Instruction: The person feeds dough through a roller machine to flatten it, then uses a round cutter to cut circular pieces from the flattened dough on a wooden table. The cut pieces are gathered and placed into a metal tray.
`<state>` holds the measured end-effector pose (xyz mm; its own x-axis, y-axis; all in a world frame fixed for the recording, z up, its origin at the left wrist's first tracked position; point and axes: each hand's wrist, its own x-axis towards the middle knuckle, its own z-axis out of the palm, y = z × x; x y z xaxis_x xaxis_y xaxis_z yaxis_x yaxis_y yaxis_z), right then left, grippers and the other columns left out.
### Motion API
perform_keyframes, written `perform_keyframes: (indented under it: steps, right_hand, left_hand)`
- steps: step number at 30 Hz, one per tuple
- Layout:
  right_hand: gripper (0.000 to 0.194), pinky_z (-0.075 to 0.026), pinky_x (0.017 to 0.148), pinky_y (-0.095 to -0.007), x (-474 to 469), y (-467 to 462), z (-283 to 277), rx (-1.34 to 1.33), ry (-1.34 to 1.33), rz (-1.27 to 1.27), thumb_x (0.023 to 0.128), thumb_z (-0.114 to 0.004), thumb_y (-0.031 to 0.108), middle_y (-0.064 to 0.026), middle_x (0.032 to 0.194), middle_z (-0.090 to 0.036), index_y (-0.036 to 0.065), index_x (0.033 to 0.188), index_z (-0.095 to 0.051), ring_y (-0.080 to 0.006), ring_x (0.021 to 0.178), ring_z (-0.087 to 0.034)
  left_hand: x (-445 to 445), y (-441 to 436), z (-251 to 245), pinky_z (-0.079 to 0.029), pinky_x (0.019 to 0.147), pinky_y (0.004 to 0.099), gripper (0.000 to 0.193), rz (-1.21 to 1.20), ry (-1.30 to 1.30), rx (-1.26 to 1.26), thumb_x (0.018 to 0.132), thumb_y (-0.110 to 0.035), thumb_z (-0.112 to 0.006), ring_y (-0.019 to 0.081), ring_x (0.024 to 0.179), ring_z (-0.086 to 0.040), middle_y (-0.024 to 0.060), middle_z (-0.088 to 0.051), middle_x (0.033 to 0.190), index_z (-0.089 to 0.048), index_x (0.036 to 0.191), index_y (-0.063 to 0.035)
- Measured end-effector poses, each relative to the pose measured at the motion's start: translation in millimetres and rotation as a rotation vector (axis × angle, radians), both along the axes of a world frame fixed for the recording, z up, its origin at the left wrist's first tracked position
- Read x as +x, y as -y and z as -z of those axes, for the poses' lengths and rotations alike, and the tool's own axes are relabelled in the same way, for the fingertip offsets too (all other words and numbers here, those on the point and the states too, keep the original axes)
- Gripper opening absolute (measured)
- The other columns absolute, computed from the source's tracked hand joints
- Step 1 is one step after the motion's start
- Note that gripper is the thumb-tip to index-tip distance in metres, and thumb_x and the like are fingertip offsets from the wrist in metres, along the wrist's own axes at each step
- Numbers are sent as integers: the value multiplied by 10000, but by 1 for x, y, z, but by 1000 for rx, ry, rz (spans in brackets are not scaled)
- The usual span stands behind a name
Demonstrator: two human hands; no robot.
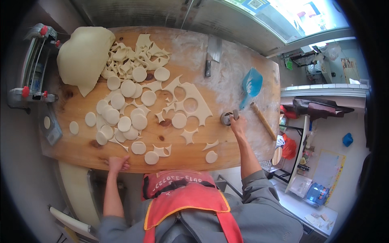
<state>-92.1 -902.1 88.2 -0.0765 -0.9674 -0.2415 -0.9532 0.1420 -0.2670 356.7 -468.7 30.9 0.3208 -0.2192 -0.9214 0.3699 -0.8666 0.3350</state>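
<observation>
My right hand (239, 124) grips the handle of a round metal dough cutter (226, 119) on the right half of the wooden table (188, 158). My left hand (118, 164) rests at the table's front edge, fingers curled, with nothing visible in it. Several round dough discs (124, 124) lie scattered and overlapping on the left half. Between them and the cutter is a cut dough sheet (199, 106) with round holes. One dough disc (211, 157) lies apart near the front edge. Torn dough scraps (121, 56) are heaped at the back, beside a large dough mass (83, 56).
A cleaver (214, 50) lies on floured wood at the back. Right of it are a blue scoop (253, 82) and a wooden rolling pin (263, 121). At the left edge stand a clamped roller device (36, 65) and a flat scale (52, 129) bearing a disc.
</observation>
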Motion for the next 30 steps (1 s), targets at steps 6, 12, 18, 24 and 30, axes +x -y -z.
perform_keyframes:
  steps: [6, 12, 18, 24, 30]
  right_hand:
    - [411, -509, 740, -537, 55, -6, -22, -182, 165, -129, 888, -700, 392, -270, 852, -705, -13, 942, -735, -437, 833, -697]
    - [367, -506, 692, -529, 170, 32, -19, -116, 311, -357, 899, -695, 340, -307, 829, -671, -26, 889, -722, -473, 790, -680]
    - [307, -517, 677, -527, 199, 44, 5, -114, 194, -539, 873, -694, 268, -309, 811, -669, -39, 855, -699, -485, 771, -672]
    - [259, -523, 697, -532, 202, 46, 21, -33, 107, -544, 852, -672, 222, -280, 823, -691, -25, 927, -689, -479, 788, -675]
    - [216, -533, 723, -546, 212, 68, 6, 168, 31, -701, 812, -693, 220, -258, 839, -701, 26, 903, -663, -474, 826, -677]
  left_hand:
    - [-11, 1, -5, -521, 444, 268, 419, -48, 91, -42, 877, -379, -826, 181, 519, -682, 120, -716, 667, -688, 812, 11]
    - [-9, -1, 0, -512, 439, 262, 440, -82, 56, -37, 865, -403, -831, 179, 520, -683, 127, -723, 677, -686, 817, 10]
    - [-10, -4, 6, -505, 429, 272, 416, -155, 53, -59, 868, -358, -833, 184, 518, -684, 138, -714, 666, -676, 795, 20]
    - [-4, 7, -1, -505, 426, 277, 356, -185, -8, 10, 872, -280, -834, 202, 507, -681, 136, -701, 656, -671, 782, 24]
    - [-5, 11, -8, -500, 412, 297, 353, -258, -31, -11, 867, -242, -845, 201, 493, -668, 130, -673, 632, -642, 752, 23]
